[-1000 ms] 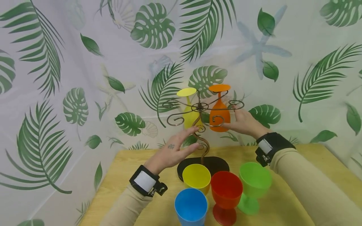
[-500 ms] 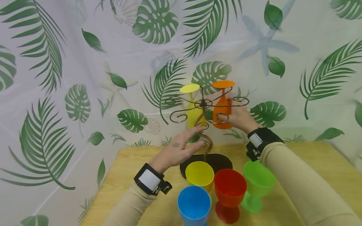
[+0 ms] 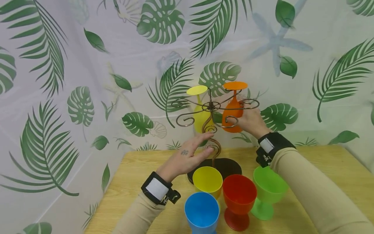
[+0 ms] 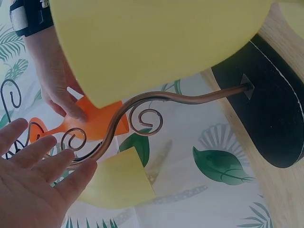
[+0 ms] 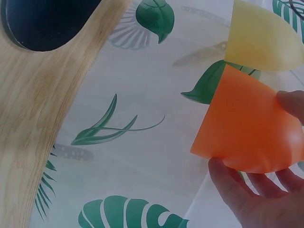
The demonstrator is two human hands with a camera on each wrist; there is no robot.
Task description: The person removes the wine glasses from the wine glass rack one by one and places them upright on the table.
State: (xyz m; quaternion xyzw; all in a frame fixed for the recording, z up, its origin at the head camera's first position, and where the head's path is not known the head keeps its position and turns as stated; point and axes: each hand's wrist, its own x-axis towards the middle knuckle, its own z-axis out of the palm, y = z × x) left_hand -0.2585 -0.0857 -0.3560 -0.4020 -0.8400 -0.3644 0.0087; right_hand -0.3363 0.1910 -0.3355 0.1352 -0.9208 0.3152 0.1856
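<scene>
A metal wine glass rack [image 3: 214, 106] with curled wire arms stands on a black oval base [image 3: 232, 167]. An orange goblet [image 3: 230, 117] hangs upside down from its right side, foot on top and slightly tilted. My right hand [image 3: 252, 121] grips the orange bowl, thumb on one side and fingers on the other, as the right wrist view shows [image 5: 251, 123]. Behind the post, a yellow goblet [image 3: 198, 118] also hangs inverted. My left hand [image 3: 184, 157] is spread beside the twisted post [image 4: 185, 99], fingertips right at its scroll, holding nothing.
Upright goblets stand in front of the base on the wooden table [image 3: 140, 188]: yellow [image 3: 206, 178], red [image 3: 239, 191], blue [image 3: 201, 209] and green [image 3: 268, 185]. My right forearm passes above the green one. A leaf-patterned cloth [image 3: 117, 39] backs the table.
My right hand has gone from loose fingers beside the orange goblet to gripping its bowl. The goblet has shifted slightly right and tilted. My left hand stays by the post.
</scene>
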